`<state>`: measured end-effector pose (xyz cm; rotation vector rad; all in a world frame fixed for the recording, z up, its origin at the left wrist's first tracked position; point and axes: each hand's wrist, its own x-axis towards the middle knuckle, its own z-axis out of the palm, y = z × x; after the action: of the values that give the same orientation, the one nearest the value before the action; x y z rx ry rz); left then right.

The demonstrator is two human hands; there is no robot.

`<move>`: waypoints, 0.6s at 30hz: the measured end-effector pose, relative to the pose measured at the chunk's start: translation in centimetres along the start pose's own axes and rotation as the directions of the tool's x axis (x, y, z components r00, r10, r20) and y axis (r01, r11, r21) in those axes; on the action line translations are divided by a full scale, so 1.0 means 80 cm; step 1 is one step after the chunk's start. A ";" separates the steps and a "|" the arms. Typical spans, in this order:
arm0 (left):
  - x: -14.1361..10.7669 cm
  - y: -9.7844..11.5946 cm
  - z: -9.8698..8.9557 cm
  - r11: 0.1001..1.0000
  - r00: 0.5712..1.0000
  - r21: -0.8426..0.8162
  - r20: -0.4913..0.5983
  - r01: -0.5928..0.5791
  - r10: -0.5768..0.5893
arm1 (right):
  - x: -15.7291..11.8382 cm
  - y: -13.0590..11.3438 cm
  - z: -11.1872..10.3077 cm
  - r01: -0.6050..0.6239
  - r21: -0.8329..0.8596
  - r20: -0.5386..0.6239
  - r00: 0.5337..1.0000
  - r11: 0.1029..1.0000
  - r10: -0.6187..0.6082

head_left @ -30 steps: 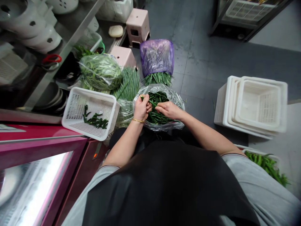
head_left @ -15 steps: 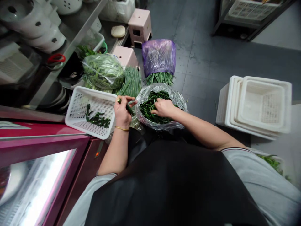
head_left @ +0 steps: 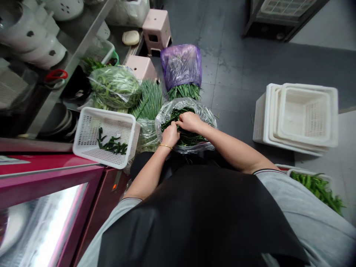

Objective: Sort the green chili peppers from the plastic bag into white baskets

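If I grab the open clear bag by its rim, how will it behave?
The bag will probably flex and fold rather than hold its shape, as its film is thin and crumpled. Most of its weight likely comes from the dark greens heaped inside. With the mouth wide open, tipping it could well spill some.

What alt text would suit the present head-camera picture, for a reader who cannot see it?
A person's left hand and right hand are close together over an open clear plastic bag of slender green vegetables. To the left, a white basket holds some dark green pieces; to the right, more white baskets stand stacked.
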<state>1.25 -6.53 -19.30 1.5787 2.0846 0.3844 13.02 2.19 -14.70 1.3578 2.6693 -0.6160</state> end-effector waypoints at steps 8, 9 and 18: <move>0.014 0.017 -0.055 0.785 0.970 -0.571 -0.115 -0.241 0.214 | -0.013 0.010 -0.035 0.234 0.146 -0.026 0.972 0.961 -0.232; 0.012 0.022 -0.058 0.737 0.973 -0.643 -0.062 -0.210 0.222 | -0.020 0.013 -0.039 0.264 0.119 -0.036 0.965 0.957 -0.261; -0.015 0.034 -0.037 0.637 0.950 -0.758 0.283 0.135 0.135 | -0.102 0.067 0.016 0.208 -0.251 0.141 0.974 0.945 -0.176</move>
<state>2.10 -6.67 -15.17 1.0086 1.3559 0.8368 22.01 -1.67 -15.50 0.9703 2.6884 -0.3246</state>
